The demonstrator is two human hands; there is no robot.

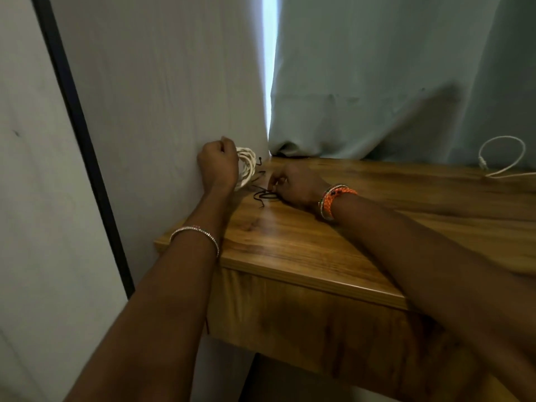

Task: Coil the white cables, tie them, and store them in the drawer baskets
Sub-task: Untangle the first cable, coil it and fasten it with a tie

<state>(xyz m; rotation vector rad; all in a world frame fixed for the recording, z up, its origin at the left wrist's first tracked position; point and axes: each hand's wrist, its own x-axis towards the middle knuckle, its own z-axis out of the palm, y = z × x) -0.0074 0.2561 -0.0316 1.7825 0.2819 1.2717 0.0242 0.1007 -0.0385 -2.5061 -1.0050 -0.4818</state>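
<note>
left arm: bare from forearm to fingers, no sleeve in view
left hand (pixel 218 163): no rings visible on the side that shows
left bangle (pixel 195 235): one thin, silvery band with a fine beaded or studded texture, worn well back from the fingers, partway up the forearm
right arm: bare from forearm to fingers, no sleeve in view
right hand (pixel 293 184): fingers too shadowed to show rings or nails
right wristband (pixel 336 200): bright orange braided band with a small dark spot on it, sitting at the wrist just behind the hand
right thin bangles (pixel 325 209): slim silvery-green bands stacked against the orange braid, on its forearm side
</note>
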